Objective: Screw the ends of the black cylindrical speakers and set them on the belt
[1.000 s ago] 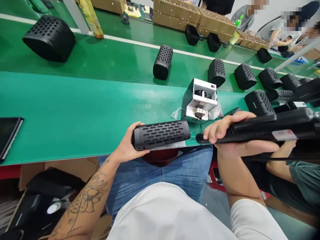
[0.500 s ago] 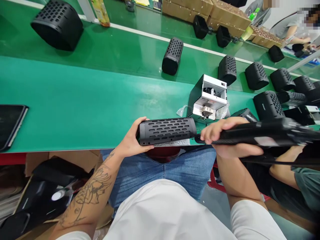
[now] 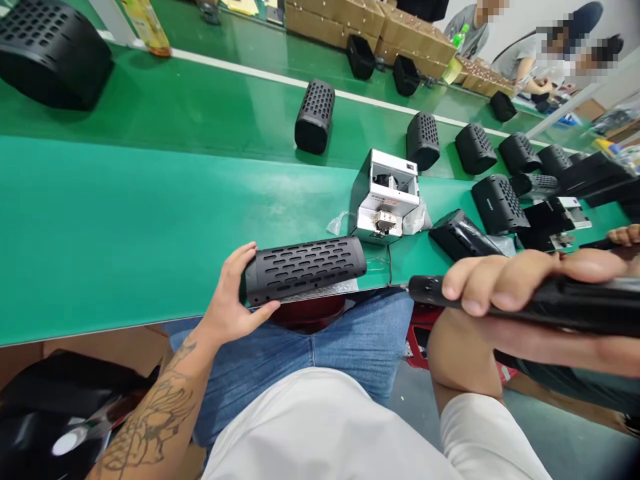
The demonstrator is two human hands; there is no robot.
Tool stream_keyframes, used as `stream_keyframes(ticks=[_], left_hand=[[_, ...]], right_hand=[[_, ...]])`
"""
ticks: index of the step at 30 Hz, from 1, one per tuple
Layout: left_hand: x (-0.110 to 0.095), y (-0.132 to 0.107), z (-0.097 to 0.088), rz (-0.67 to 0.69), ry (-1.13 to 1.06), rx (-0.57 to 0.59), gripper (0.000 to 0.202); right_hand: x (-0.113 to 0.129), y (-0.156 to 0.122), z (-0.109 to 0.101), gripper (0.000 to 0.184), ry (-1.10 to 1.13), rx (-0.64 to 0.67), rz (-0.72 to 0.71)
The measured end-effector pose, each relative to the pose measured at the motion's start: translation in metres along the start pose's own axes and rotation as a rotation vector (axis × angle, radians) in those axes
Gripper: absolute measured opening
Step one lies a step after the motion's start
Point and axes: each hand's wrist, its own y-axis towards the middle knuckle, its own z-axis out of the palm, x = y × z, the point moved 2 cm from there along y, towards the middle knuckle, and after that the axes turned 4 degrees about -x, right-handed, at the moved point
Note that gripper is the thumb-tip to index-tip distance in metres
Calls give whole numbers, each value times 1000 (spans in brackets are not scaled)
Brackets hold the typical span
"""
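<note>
My left hand (image 3: 233, 297) grips the left end of a black speaker housing (image 3: 307, 268) with slotted holes, thumb on the near side and fingers on the far side. The housing lies on its side at the table's near edge, over some bubble wrap (image 3: 333, 288). On the right, my right hand (image 3: 520, 293) is wrapped round a black electric screwdriver (image 3: 425, 288), held level with its tip pointing left toward the housing but apart from it. Behind the housing stands a white and black screw feeder (image 3: 387, 193).
Several more black speakers (image 3: 315, 117) stand along the green table (image 3: 150, 233). One speaker wrapped in plastic (image 3: 463, 237) lies right of the feeder. A bottle (image 3: 147, 27) and cardboard boxes (image 3: 335, 20) are at the back. Co-workers sit at far right; another person's hand (image 3: 625, 235) shows at the right edge.
The view has swung right, so things sit further left. My right hand has drawn the screwdriver away from the housing, toward the camera. The left hand keeps its hold.
</note>
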Motion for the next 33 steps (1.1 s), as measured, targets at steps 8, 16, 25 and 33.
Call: stream_keyframes(ticks=[8, 16, 25, 33], left_hand=[[-59, 50, 3, 203, 62, 15, 53], [-204, 179, 121, 570, 270, 639, 45], [-285, 349, 363, 785, 459, 851, 135], [-318, 340, 320, 905, 470, 754, 92]], right_hand=[[-66, 38, -13, 101, 314, 19, -265], [-58, 17, -86, 58, 397, -274, -88], [-50, -118, -172, 62, 453, -705, 160], [-81, -195, -193, 70, 432, -896, 334]])
